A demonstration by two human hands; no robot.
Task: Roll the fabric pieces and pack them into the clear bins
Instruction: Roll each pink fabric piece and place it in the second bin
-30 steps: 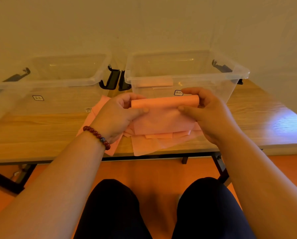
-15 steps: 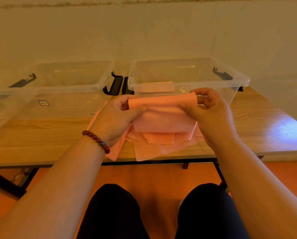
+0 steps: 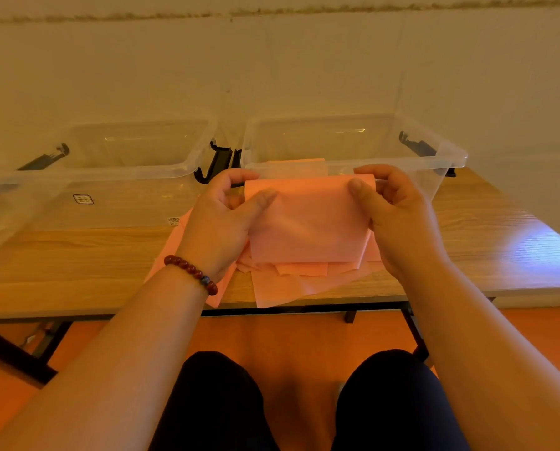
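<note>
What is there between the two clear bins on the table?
In the head view, black latches fill the gap between the left bin and the right bin.

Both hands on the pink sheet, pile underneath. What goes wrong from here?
1. The held sheet is pinched only near its top corners by the left hand and right hand. The rest hangs slack, so the roll may come out skewed or loose.
2. The fabric pile overhangs the front edge of the table, right under the held sheet. Rolling could drag pieces to the floor.
</note>
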